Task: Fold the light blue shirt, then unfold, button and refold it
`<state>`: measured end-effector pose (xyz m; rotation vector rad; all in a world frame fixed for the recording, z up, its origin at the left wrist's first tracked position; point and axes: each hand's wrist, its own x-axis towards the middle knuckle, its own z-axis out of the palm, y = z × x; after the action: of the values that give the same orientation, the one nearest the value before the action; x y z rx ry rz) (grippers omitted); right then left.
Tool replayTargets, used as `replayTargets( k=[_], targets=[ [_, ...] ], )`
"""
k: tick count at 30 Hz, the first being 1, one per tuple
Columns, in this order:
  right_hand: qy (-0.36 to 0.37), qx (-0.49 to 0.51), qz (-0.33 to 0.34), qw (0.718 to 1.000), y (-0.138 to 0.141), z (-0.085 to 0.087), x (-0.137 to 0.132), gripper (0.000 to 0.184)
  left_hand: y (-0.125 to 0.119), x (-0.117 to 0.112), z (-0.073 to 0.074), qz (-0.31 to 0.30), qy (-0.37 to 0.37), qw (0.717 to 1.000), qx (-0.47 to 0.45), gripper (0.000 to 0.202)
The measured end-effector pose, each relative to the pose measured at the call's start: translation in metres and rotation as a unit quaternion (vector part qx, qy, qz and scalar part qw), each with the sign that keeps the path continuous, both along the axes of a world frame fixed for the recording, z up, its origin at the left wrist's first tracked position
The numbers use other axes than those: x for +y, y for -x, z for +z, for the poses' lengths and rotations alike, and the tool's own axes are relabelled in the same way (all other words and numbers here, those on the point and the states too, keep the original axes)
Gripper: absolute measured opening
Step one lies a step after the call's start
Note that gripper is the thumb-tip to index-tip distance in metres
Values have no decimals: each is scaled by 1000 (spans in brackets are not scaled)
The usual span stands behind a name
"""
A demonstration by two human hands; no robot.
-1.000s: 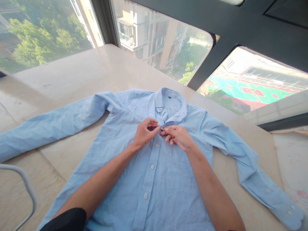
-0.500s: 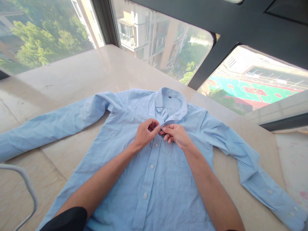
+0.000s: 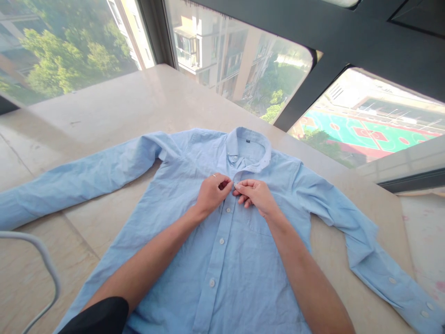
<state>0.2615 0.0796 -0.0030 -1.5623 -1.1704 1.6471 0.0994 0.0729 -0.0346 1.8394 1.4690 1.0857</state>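
Observation:
A light blue long-sleeved shirt [image 3: 239, 260] lies face up on a beige marble counter [image 3: 114, 102], sleeves spread to both sides, collar [image 3: 248, 148] toward the window. My left hand [image 3: 211, 194] and my right hand [image 3: 255, 195] meet at the button placket just below the collar. Both pinch the shirt's front edges around a white button between their fingertips. Several buttons lower down the placket [image 3: 219, 241] look fastened.
Large windows [image 3: 239, 55] with a dark frame run along the counter's far edge, overlooking trees, buildings and a sports court. A thin grey curved rail [image 3: 45, 264] shows at the lower left. A pale patterned surface [image 3: 424, 241] lies at the right.
The hands stay at the same button and have closed a little tighter together. The view has shifted slightly.

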Motion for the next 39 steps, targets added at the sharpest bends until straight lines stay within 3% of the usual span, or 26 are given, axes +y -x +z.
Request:
replayTargets(
  k=[8, 14, 17, 21, 26, 30, 34, 36, 39],
  targets=[
    [-143, -198, 14, 970, -1, -7, -5, 20, 2, 1, -4, -25, -46, 990, 135, 10],
    [-320, -285, -23, 903, -18, -19, 5, 24, 3, -1, -2, 20, -52, 969, 240, 23],
    [-283, -249, -61, 924, -26, -23, 12, 32, 3, -2, -2, 23, -61, 958, 279, 27],
    [-201, -141, -104, 964, -35, -24, 19, 58, 3, -4, -3, 8, -58, 956, 287, 30],
    [-214, -118, -113, 963, -34, -29, 19, 70, 5, -2, 3, 11, -63, 960, 273, 37],
    [-235, -160, -102, 953, -31, -35, 16, 64, 9, 22, 19, 38, -18, 959, 281, 32],
    [-252, -172, -102, 947, -31, -39, 16, 61, 11, 70, 37, 29, 6, 952, 305, 36],
    [-251, -171, -103, 947, -31, -40, 17, 61, 9, 96, 44, -21, -22, 951, 309, 42],
    [-243, -167, -106, 950, -30, -39, 17, 62, 3, 129, 51, -175, -15, 931, 320, 42]
  ],
)
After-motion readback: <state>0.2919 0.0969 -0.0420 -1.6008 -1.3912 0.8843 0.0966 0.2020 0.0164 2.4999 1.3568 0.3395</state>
